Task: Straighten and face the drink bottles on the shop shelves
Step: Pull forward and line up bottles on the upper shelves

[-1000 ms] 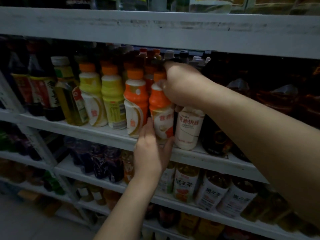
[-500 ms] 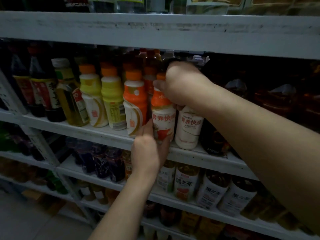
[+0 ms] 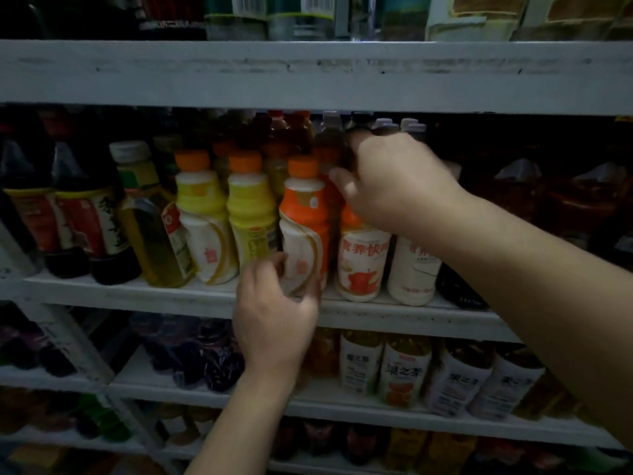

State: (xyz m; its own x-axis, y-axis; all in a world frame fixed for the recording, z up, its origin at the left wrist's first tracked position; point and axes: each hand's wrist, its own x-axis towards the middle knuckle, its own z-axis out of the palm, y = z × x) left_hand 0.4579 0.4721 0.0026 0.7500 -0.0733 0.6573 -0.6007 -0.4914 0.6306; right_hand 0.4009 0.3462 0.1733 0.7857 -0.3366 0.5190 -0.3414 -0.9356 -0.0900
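On the middle shelf [image 3: 137, 293] stands a row of drink bottles. My left hand [image 3: 274, 320] curls round the base of an orange-capped orange bottle [image 3: 303, 217] whose label is turned sideways. Beside it on the right is a second orange bottle [image 3: 363, 265], its label with red characters facing front. My right hand [image 3: 394, 186] grips that bottle's top and hides its cap. A white bottle [image 3: 416, 269] stands to its right, partly behind my right wrist. Two yellow bottles [image 3: 251, 214] stand to the left.
A greenish tea bottle [image 3: 150, 231] leans at the left, next to dark bottles [image 3: 85, 221]. The white upper shelf board [image 3: 308, 73] hangs low over the bottle caps. Tea bottles [image 3: 404, 371] fill the shelf below. Dark bottles crowd the right side.
My left hand has left the front-facing orange bottle and moved to the base of the orange bottle on its left. My right hand stays on the bottle top.
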